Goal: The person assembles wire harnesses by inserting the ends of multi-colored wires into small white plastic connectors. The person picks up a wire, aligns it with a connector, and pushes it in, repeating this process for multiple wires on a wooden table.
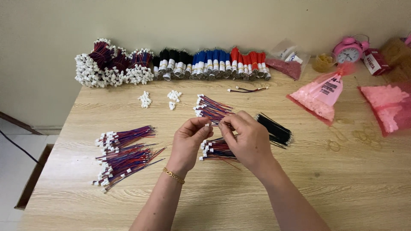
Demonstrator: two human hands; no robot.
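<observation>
We pinch a small white plug (208, 124) in our left hand (191, 139), while our right hand (247, 137) grips a thin wire (217, 123) at its tip, above the wire bundle (215, 149) on the counter (222, 192).

small white connector (209, 124), pinched between fingers (204, 126)
</observation>
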